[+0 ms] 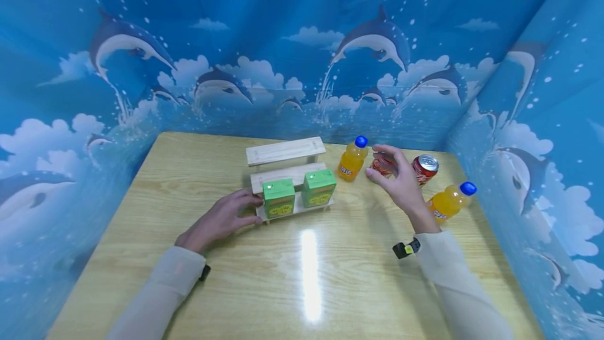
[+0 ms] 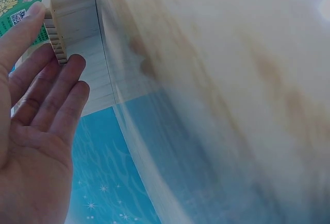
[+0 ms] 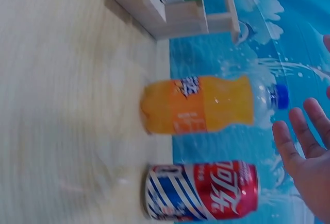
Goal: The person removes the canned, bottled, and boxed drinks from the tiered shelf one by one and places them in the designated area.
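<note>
My left hand (image 1: pixel 226 219) is at the left end of a stepped wooden rack (image 1: pixel 285 152), its thumb and fingertips right at the end of the lowest step. In the left wrist view those fingers (image 2: pixel 62 87) look nearly straight. Two green juice cartons (image 1: pixel 278 198) stand on that step. Over a red cola can (image 1: pixel 381 167) hovers my right hand (image 1: pixel 401 185), fingers spread and bent, overlapping part of the can. Nothing is between them. The right wrist view shows the cola can (image 3: pixel 221 190) standing upright beside an orange soda bottle (image 3: pixel 206 105) with a blue cap.
A second cola can (image 1: pixel 424 169) stands right of my right hand. Another orange soda bottle (image 1: pixel 445 203) is near the table's right side, partly behind my wrist. Dolphin-printed blue curtains (image 1: pixel 292 25) enclose the wooden table (image 1: pixel 264 287) at the back and sides.
</note>
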Available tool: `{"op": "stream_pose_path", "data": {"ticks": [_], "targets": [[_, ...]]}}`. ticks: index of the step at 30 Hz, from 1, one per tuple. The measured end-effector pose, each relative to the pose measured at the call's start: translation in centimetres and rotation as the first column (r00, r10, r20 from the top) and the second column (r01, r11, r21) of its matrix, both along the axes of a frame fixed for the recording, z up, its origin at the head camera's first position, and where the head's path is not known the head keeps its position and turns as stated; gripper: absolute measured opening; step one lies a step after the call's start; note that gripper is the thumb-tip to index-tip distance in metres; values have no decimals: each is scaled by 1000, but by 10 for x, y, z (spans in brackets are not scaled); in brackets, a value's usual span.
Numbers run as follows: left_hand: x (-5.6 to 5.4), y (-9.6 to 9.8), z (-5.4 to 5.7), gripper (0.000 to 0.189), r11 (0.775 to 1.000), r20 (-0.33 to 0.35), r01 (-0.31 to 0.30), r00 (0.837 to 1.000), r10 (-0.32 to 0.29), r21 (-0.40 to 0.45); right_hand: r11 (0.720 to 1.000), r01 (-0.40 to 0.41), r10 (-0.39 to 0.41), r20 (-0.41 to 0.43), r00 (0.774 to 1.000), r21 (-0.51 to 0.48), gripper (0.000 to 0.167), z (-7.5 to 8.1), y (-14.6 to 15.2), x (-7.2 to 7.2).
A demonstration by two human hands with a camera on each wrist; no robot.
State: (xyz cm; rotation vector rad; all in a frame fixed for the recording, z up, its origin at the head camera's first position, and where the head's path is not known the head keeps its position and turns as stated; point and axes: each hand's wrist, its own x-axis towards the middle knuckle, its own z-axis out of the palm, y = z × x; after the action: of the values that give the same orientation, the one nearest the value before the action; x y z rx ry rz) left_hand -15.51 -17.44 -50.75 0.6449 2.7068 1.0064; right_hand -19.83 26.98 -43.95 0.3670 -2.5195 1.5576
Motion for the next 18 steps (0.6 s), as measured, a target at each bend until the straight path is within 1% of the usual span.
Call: {"op": "stream_pose_path", "data": {"ticks": [5,8,13,18], "targets": [[0,0,0,51,1000,2,3,1000,-3,-6,996,-68,69,23,997,-65,58,-12,-11,-1],[-1,0,0,51,1000,-5,5,1000,-5,-11,986,-121,124,27,992,-116,58,-18,-18,-2],[-1,-1,0,50,1000,-5,2,1000,-2,-11,965,-208,216,37,976,-162,62,-26,-30,-1],[-2,-1,-1,50,1000,-1,5,1000,-5,-12,950,-260,277,80,958,-175,64,-34,-42,0]]}}
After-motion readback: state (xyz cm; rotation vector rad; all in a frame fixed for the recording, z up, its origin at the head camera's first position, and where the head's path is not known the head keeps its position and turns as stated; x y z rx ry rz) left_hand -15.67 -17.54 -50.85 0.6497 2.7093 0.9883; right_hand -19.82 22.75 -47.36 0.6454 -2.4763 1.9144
